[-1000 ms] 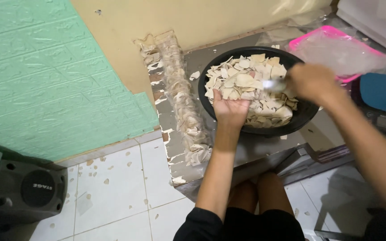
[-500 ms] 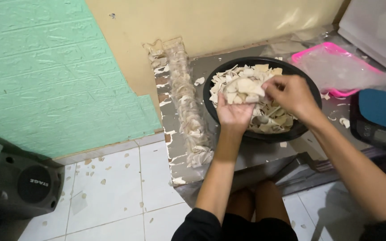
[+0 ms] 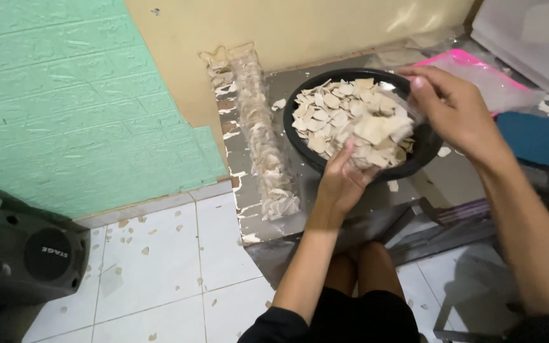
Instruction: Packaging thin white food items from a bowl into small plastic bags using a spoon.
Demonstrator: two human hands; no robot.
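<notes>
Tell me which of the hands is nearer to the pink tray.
Right. The right hand hovers over the black bowl's far right rim, just beside the pink tray. The left hand is at the bowl's near edge, cupping chips, farther from the tray.

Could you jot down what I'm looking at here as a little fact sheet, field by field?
Setting: low grey table against a yellow wall, white tiled floor
Left hand: holds a clear bag of chips from below
Right hand: at the bag's upper edge
Bowl: black bowl full of pale chips
Beside it: long clear sleeve of chips
Floor: black speaker, scattered crumbs
</notes>
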